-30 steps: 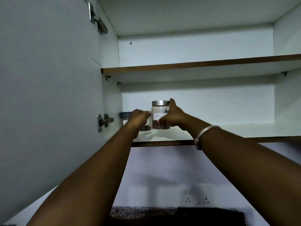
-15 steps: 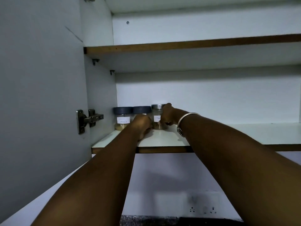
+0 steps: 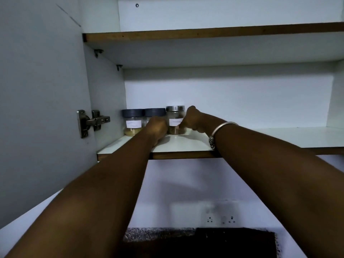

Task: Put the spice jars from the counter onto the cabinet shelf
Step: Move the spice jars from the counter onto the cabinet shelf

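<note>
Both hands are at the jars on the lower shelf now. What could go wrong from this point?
1. The steel-lid jar stands tight beside the middle jar; pulling the right hand away carelessly could knock it over or against its neighbour.
2. The left hand covers the middle jar's front, so a withdrawing knuckle might drag that jar toward the shelf edge.

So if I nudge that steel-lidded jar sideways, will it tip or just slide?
Probably slide: the steel-lidded jar looks squat and stands upright on the smooth white shelf. It seems rigid, with clear walls, possibly glass, so perhaps breakable. The contents look low, so it is likely light.
</note>
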The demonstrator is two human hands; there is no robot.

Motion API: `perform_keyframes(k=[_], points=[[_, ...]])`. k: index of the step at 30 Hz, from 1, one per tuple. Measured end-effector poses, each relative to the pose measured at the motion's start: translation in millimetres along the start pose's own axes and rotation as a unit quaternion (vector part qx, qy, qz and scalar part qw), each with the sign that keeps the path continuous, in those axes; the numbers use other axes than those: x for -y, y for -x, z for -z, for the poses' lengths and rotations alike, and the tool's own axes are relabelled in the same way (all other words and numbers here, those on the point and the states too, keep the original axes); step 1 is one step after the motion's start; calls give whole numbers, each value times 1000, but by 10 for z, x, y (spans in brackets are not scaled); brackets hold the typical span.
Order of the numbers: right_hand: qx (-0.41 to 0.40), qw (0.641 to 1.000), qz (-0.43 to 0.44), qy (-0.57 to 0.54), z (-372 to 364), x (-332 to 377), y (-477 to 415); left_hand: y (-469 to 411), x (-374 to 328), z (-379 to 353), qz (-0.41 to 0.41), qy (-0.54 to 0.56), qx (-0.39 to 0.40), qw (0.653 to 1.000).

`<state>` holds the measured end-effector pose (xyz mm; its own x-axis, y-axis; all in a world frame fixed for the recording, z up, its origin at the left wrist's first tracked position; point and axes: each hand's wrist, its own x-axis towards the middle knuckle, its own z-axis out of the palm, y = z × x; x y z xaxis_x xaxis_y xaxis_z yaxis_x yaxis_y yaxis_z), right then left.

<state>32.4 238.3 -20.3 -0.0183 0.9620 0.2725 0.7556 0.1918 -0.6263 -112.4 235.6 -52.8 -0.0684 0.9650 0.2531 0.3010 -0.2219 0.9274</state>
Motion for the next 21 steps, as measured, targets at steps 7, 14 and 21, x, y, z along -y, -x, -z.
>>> perform_keyframes(k=[7, 14, 21], points=[[-74, 978, 138, -137, -59, 35, 1420, 1125, -195, 12, -181, 137, 4, 974], [-86, 973, 112, -180, -1090, -856, 3118, 2800, 1173, -115, -242, 38, 67, 967], [251, 963, -90, 42, -2786, -2376, 4352, 4071, 3252, -539, 6, -168, 222, 961]])
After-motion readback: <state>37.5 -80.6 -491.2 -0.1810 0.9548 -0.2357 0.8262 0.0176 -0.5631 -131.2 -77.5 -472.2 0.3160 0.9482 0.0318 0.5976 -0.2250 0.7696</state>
